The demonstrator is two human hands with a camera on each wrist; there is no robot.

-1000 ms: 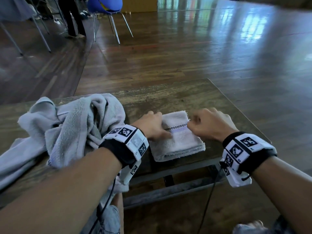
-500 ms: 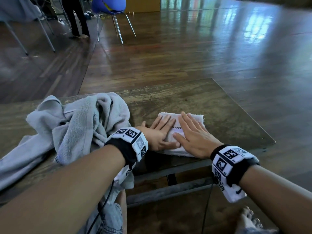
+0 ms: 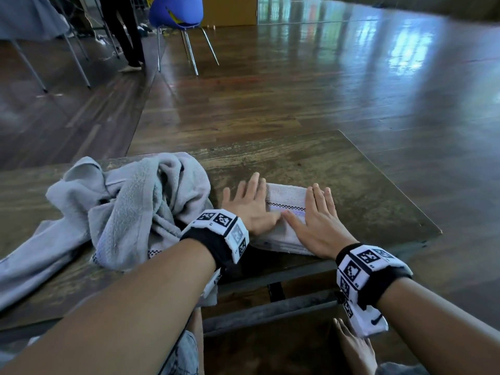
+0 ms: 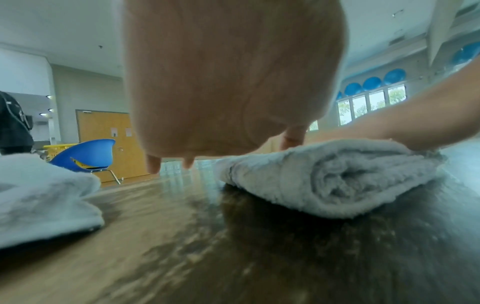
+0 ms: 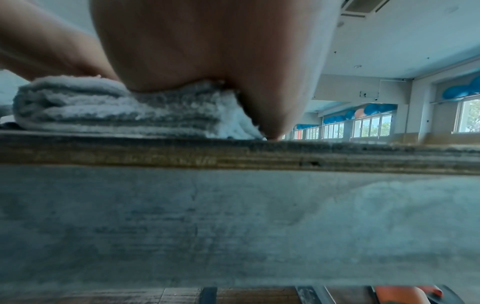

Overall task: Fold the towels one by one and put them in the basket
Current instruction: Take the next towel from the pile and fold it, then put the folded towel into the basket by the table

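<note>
left hand (image 3: 250, 205) flat, fingers straight, on folded towel (image 3: 286, 197) | right hand (image 3: 318, 223) flat, pressing it | bench (image 3: 311, 158) | crumpled towels (image 3: 130, 209) beside

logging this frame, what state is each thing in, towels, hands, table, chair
small towel: folded flat, lying near the table's front edge
grey towels: unfolded, crumpled in a heap left of the small towel
left hand: fingers straight, palm down at the small towel's left edge
right hand: fingers straight, pressing on the small towel
table: holding both towel piles
blue chair: standing on the floor, unoccupied
</note>
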